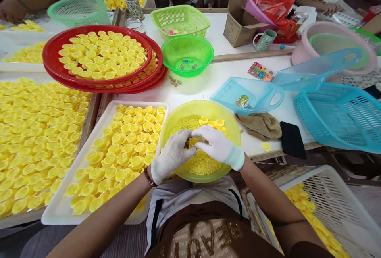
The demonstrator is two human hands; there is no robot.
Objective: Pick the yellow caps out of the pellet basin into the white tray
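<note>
Both my hands wear white gloves and meet over a translucent yellow bowl. My left hand has its fingers curled in from the left, and my right hand closes in from the right. Between the fingertips is something small, yellow-brown and mostly hidden; I cannot make out what it is. Small pale-yellow pellets fill much of the bowl. A few yellow cup-shaped plastic pieces lie on them at the far right side. Left of the bowl, a white tray holds many similar yellow pieces.
Stacked red trays with yellow pieces stand behind the white tray. A green bowl, blue scoop, brown cloth, black phone and blue basket lie beyond and rightward. Other people's hands show at both far sides.
</note>
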